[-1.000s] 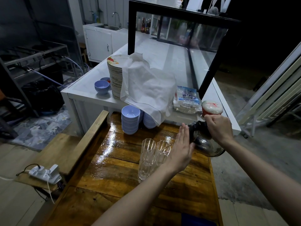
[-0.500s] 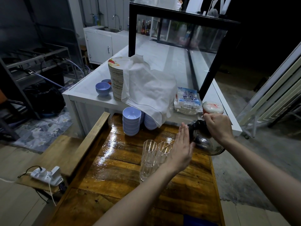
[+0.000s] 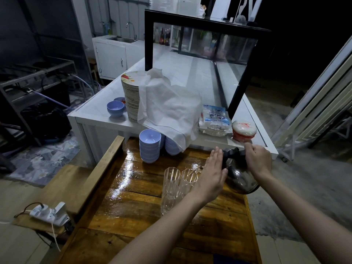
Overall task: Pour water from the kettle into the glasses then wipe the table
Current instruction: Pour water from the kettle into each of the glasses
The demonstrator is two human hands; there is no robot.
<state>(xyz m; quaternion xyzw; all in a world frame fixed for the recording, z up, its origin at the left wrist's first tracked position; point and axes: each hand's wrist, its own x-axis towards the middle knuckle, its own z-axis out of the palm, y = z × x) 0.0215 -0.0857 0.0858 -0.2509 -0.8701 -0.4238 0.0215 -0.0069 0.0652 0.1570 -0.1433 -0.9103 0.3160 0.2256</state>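
Note:
A shiny metal kettle (image 3: 242, 180) with a black top is tilted to the left over the right side of the glossy wooden table (image 3: 144, 212). My right hand (image 3: 258, 161) grips its black handle. My left hand (image 3: 211, 178) is flat with fingers straight, its palm against the kettle's left side near the lid. Three clear ribbed glasses (image 3: 172, 185) stand clustered just left of that hand; my left hand hides part of the nearest ones. I cannot tell whether water is flowing.
Two stacks of lilac bowls (image 3: 149, 145) stand at the table's far edge. Behind is a white counter (image 3: 91, 115) with a plate stack under a white cloth (image 3: 167, 109), a plastic packet (image 3: 214, 121) and a red-white tub (image 3: 244, 130). A power strip (image 3: 48, 214) lies on the left bench.
The view shifted slightly. Both hands and the kettle keep nearly the same pose; the kettle stays tilted toward the glasses.

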